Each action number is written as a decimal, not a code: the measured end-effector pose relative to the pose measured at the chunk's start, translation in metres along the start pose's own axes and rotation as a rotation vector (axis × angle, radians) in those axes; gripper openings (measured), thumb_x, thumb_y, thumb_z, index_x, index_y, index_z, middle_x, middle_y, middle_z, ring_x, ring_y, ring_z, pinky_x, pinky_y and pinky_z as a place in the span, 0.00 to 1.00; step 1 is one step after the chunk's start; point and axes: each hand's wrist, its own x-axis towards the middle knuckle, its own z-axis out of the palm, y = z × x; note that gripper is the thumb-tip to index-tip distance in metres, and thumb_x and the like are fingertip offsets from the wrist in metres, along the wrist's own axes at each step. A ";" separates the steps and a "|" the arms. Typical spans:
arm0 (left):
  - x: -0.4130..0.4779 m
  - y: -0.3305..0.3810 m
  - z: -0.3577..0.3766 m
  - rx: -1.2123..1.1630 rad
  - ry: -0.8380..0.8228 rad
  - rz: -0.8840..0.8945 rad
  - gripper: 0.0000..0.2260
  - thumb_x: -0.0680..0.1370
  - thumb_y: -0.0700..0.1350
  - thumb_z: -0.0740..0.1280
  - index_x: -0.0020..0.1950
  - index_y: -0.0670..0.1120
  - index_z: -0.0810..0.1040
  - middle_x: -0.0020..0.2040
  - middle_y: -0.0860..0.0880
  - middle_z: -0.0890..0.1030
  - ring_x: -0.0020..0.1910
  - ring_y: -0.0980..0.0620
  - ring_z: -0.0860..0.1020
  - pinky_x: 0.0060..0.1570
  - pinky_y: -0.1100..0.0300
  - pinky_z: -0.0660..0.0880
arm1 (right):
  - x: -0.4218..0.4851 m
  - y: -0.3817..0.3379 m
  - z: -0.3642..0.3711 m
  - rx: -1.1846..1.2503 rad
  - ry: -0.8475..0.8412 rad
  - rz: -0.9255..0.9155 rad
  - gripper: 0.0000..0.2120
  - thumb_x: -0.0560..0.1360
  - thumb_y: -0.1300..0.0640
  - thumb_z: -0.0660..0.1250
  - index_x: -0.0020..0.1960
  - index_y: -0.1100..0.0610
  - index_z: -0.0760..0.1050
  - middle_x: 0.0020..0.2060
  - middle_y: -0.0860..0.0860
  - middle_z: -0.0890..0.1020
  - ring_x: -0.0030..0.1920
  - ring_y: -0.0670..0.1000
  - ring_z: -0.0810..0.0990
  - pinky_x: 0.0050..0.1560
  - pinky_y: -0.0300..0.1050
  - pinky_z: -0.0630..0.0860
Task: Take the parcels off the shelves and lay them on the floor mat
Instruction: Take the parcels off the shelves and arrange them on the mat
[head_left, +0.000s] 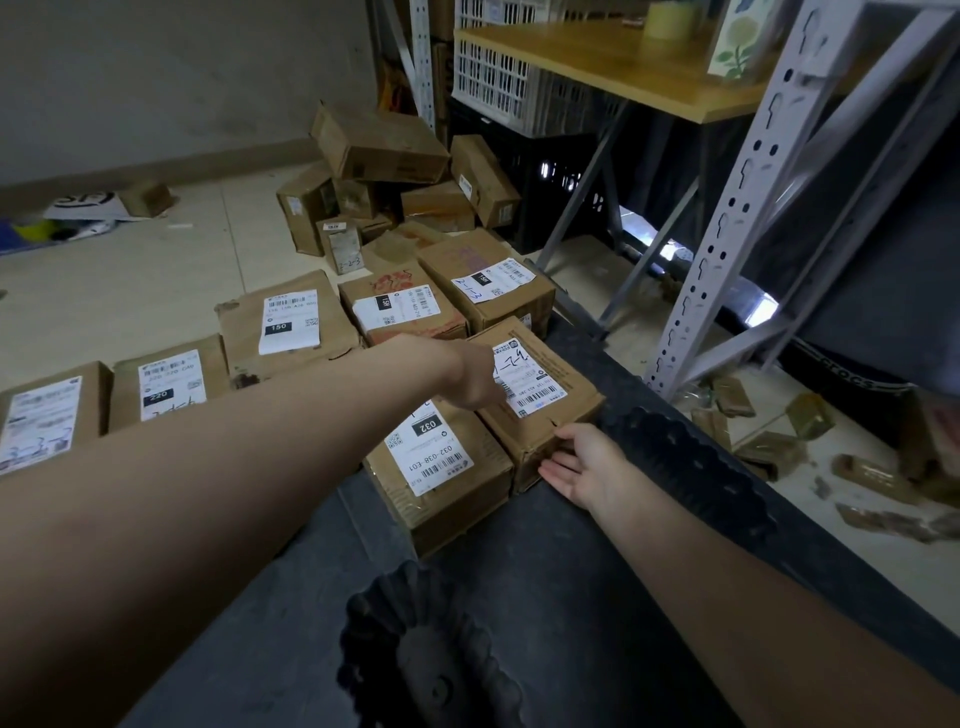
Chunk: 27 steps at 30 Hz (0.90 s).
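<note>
Several parcels (291, 322) lay in rows on the floor; our right hand (584, 467), fingers straight, pressed another parcel (540, 384) on the floor mat (571, 571) — left hand (475, 376) upon it, grip indiscernible — task well advanced, we judged.

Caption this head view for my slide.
Left hand and right hand touch a labelled parcel lying on the dark mat.

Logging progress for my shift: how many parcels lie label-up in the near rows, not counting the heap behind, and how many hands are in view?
Label-up parcels: 7
Hands: 2, the left hand and the right hand
Total: 9
</note>
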 end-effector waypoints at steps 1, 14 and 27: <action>0.003 0.001 0.001 -0.008 0.005 0.009 0.26 0.83 0.57 0.55 0.74 0.41 0.66 0.70 0.43 0.72 0.67 0.43 0.72 0.62 0.53 0.69 | -0.003 -0.001 -0.001 -0.005 0.011 0.003 0.20 0.79 0.64 0.65 0.70 0.63 0.70 0.65 0.65 0.75 0.65 0.61 0.76 0.61 0.53 0.76; -0.004 0.042 -0.090 -0.343 0.212 0.178 0.22 0.84 0.57 0.53 0.63 0.41 0.72 0.60 0.40 0.77 0.57 0.42 0.75 0.55 0.51 0.71 | -0.105 -0.109 0.014 0.041 -0.017 -0.089 0.06 0.77 0.59 0.66 0.53 0.58 0.77 0.43 0.54 0.85 0.45 0.52 0.84 0.39 0.44 0.76; -0.141 0.095 -0.309 -0.549 0.150 0.181 0.24 0.83 0.62 0.47 0.50 0.46 0.74 0.48 0.44 0.79 0.50 0.44 0.78 0.56 0.45 0.74 | -0.330 -0.289 0.038 0.190 -0.131 -0.058 0.13 0.80 0.53 0.60 0.50 0.59 0.81 0.40 0.55 0.87 0.39 0.50 0.87 0.40 0.44 0.79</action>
